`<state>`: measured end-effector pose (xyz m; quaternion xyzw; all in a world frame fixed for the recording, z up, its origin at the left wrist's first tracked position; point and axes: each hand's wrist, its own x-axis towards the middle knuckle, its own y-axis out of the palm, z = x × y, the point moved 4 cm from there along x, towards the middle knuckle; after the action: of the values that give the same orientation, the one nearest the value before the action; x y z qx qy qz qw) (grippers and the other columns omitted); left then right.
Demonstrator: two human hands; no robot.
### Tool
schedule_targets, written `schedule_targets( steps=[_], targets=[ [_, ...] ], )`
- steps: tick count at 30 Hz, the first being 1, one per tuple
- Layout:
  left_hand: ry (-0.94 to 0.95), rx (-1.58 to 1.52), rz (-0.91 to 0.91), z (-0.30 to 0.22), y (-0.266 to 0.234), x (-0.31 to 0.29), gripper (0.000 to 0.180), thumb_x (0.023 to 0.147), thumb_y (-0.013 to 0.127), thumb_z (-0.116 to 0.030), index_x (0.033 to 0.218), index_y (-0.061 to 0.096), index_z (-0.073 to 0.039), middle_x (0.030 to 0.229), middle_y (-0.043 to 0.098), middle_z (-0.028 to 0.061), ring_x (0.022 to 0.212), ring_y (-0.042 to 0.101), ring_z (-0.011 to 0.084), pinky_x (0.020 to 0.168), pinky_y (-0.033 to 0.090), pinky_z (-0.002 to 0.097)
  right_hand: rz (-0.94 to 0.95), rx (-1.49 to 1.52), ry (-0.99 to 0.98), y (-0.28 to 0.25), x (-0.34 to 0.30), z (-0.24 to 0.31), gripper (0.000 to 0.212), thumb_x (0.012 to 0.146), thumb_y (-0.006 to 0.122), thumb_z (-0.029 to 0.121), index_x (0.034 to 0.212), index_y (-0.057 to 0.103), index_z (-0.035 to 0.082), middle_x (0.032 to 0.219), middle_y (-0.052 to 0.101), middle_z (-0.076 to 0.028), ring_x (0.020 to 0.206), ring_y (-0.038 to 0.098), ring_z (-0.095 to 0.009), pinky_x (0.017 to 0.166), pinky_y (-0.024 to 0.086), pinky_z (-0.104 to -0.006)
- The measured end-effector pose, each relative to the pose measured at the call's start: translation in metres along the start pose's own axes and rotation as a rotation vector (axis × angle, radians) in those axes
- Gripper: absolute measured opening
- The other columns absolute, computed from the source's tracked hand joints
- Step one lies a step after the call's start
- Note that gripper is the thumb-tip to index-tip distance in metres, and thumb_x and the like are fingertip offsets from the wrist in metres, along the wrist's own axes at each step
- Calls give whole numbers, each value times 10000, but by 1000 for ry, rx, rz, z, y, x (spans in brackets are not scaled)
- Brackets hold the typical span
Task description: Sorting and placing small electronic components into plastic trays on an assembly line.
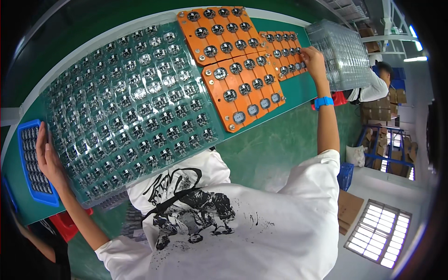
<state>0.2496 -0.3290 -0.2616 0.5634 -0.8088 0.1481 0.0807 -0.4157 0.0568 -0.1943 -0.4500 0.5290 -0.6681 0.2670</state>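
A clear plastic blister tray [126,107] filled with small round dark electronic parts covers the left of the table. My left hand [47,156] lies along its left edge, fingers stretched out. Three orange fixture plates stand to the right of the tray: a far one [210,29], a near one [240,84] and a right one [287,55], each with rows of the round parts in recesses. My right hand [313,61] is at the right edge of the right plate, fingertips pressed together; whatever they may hold is too small to make out.
At the far left is a blue tray [35,163] of similar parts. A tall stack of clear blister trays [338,56] stands beyond my right hand. Another person [378,81] is at the right, and another person's arm [39,245] shows at lower left. A green table [294,93] holds the work.
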Motion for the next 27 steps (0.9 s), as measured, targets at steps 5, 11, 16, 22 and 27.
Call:
schedule_targets(
  steps=[5,11,16,22,27],
  targets=[
    [0,1,0,0,1,0,366,964,393,-75,1292,470,69,1422,406,210,1359,355,285,1155,263,421,-6,-33,23,0,-1,3,186,759,616,-50,933,669,-12,845,641,-133,776,646,-309,680,507,-367],
    [22,5,23,-2,-1,0,361,963,389,-61,1286,470,77,1419,410,211,1355,363,276,1155,268,410,-27,-31,35,4,-1,-2,194,751,597,-76,917,677,-13,826,636,-131,757,646,-292,678,514,-346],
    [5,-5,6,-2,2,-2,363,958,392,-50,1287,469,82,1419,409,211,1353,364,277,1156,267,410,0,108,123,5,-3,-8,177,762,589,-51,904,683,-6,822,634,-131,752,645,-292,682,513,-346],
    [20,16,11,-4,3,-2,358,958,401,-52,1280,480,81,1414,417,208,1349,370,276,1153,273,407,53,-69,106,2,4,-1,165,762,624,29,908,699,43,848,633,-131,800,634,-320,704,507,-398],
    [16,94,13,-8,4,-4,353,956,429,-75,1265,497,82,1401,440,198,1329,394,277,1139,282,394,78,-107,-4,8,6,2,126,800,606,70,883,693,34,849,629,-143,811,625,-347,711,499,-420]
  ],
)
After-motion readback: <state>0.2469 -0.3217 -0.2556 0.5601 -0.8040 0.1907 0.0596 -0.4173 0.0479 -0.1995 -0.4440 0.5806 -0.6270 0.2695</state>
